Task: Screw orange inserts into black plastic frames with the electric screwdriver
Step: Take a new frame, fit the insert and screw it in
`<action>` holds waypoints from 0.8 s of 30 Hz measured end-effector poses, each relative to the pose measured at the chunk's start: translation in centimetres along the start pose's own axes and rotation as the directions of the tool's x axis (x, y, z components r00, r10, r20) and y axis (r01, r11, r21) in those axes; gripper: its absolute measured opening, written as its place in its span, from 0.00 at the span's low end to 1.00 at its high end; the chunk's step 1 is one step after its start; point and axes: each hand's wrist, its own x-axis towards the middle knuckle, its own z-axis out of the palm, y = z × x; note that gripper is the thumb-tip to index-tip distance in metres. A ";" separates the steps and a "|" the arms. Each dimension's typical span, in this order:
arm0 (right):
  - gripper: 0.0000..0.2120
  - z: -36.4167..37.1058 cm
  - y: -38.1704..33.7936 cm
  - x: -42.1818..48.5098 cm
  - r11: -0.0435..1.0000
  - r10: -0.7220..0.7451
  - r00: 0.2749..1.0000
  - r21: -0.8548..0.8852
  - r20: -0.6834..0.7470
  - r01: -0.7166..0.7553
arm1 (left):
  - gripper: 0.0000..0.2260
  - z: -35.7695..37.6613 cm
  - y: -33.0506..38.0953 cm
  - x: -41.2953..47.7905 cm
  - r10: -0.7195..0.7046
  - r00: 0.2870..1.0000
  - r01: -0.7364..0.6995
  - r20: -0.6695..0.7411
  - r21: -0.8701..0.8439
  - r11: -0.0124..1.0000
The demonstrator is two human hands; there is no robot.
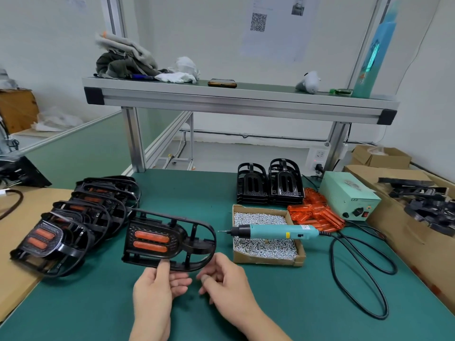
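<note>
A black plastic frame [194,239] with two orange inserts [151,241] in it is held up over the green mat. My left hand [157,284] grips its near edge, thumb on top. My right hand [224,279] is just right of it, fingers loosely curled, touching or nearly touching the frame's lower right rim. The teal electric screwdriver [275,231] lies across a cardboard tray of screws [266,260], tip pointing left. Loose orange inserts [315,214] are piled right of the tray.
A row of fitted frames [73,222] leans at the left. Two stacks of bare black frames [269,184] stand behind the tray. A pale green power box [349,196] and its looped black cable [362,274] lie right. Cardboard boxes with black parts [418,205] line the right edge.
</note>
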 end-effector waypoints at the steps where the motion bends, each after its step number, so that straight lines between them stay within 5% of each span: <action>1: 0.10 0.0 0.0 0.0 1.000 -0.007 1.000 -0.024 -0.015 0.006 | 0.13 -0.1 0.0 0.2 -0.002 1.000 0.002 -0.003 0.010 1.000; 24: 0.09 -0.5 -0.2 -0.3 0.995 0.063 0.998 0.072 -0.005 -0.062 | 0.16 -5.5 2.8 2.6 0.228 0.964 -0.188 -0.135 0.259 0.947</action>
